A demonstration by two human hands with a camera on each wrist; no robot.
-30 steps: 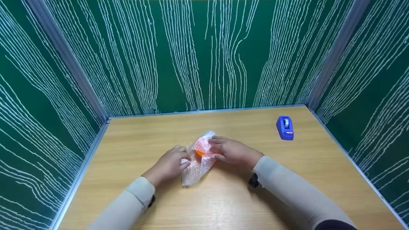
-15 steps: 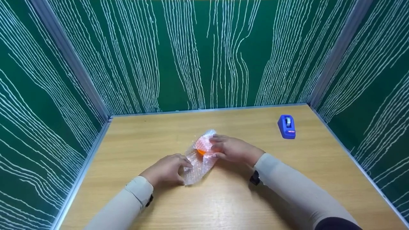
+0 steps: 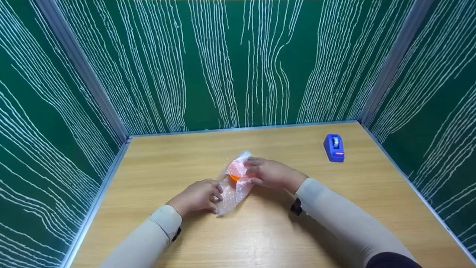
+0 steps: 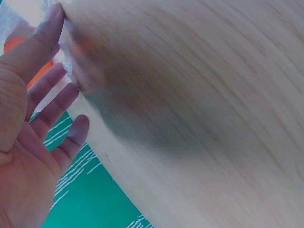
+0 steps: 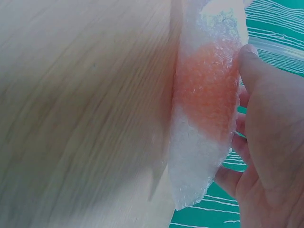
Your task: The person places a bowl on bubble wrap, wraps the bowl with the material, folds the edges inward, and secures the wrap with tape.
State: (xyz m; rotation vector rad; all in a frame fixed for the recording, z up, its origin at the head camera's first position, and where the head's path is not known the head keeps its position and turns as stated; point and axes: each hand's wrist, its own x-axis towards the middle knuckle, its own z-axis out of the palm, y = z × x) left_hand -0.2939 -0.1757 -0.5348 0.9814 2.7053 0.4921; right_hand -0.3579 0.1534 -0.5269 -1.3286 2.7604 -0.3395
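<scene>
A sheet of clear bubble wrap (image 3: 227, 193) lies folded around a bright orange object (image 3: 234, 178) in the middle of the wooden table. Only a strip of bare orange shows; the rest glows through the bubbles. My right hand (image 3: 273, 174) holds the wrapped part from its right side, fingers over the top and thumb at the near edge. In the right wrist view the bundle (image 5: 209, 90) stands along that hand's fingertips. At the wrap's near-left flap is my left hand (image 3: 199, 195); the left wrist view shows its thumb and fingers (image 4: 52, 107) spread, tips at the wrap's edge.
A blue tape dispenser (image 3: 334, 148) with a roll of tape stands at the table's back right. Green walls (image 3: 156, 67) with white wavy lines enclose the wooden table (image 3: 290, 230) at the back and both sides.
My left hand has drawn back from on top of the left flap to its near-left edge, its fingers shifting there. The right hand keeps its place on the wrap.
</scene>
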